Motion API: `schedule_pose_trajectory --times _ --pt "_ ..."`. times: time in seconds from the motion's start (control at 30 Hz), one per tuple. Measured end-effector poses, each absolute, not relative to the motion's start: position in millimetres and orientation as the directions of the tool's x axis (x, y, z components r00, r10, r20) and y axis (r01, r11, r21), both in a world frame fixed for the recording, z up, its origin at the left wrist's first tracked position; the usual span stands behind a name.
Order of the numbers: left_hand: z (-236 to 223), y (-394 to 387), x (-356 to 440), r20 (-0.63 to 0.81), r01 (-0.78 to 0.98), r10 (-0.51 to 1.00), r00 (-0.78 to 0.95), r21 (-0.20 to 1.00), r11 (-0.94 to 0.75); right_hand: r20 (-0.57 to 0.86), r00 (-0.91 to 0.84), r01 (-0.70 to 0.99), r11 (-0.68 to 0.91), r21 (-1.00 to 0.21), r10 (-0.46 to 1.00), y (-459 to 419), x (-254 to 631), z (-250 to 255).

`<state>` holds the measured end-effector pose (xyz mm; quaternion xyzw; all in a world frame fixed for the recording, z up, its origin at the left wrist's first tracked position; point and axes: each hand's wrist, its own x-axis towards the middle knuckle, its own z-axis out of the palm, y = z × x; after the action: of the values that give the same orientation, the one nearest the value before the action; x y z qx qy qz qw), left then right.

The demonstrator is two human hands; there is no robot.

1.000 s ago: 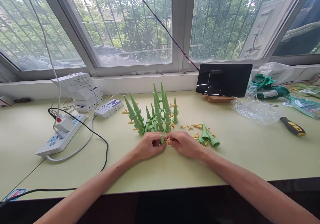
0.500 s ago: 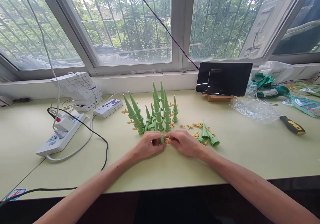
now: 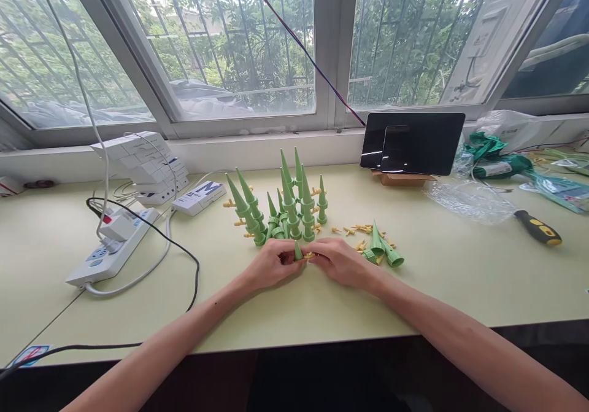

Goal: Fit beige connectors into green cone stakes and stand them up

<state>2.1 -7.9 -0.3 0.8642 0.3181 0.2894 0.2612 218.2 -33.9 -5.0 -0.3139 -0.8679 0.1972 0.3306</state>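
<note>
My left hand (image 3: 271, 264) is closed around a small green cone spike (image 3: 298, 252) whose tip sticks up between my hands. My right hand (image 3: 341, 261) pinches a small yellow valve piece (image 3: 308, 255) against the spike's side. Both hands rest on the pale green table (image 3: 414, 295), just in front of a cluster of upright green spikes (image 3: 285, 206) with yellow pieces fitted. Several loose green spikes (image 3: 384, 249) and loose yellow pieces (image 3: 359, 230) lie to the right of my right hand.
A white power strip (image 3: 110, 249) with cables and stacked white boxes (image 3: 142, 166) sit at the left. Two dark tablets (image 3: 411, 145) lean at the window sill. A clear plastic bag (image 3: 469, 200), a black-and-yellow screwdriver (image 3: 538, 228) and green packets (image 3: 497, 160) lie at the right.
Almost nothing has moved; my hands stay together on the spike and yellow piece, with only slight finger shifts and a small upward drift of the view.
</note>
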Motion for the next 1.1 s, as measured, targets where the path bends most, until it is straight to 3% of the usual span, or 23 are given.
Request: schedule_pose_trajectory --times 0.33,0.77,1.1 --pt "-1.9 -5.9 2.1 0.327 0.417 0.721 0.61 0.642 -0.644 0.415 -0.526 0.442 0.656 -0.612 0.742 -31.7 216.3 -8.1" --pt "-0.2 -4.1 2.1 0.363 0.462 0.72 0.591 0.58 -0.671 0.367 -0.479 0.557 0.599 -0.575 0.798 -31.8 219.0 -4.1" --pt "1.4 -5.0 1.4 0.356 0.469 0.715 0.601 0.567 -0.677 0.509 -0.352 0.512 0.617 -0.597 0.785 -31.6 218.6 -4.3"
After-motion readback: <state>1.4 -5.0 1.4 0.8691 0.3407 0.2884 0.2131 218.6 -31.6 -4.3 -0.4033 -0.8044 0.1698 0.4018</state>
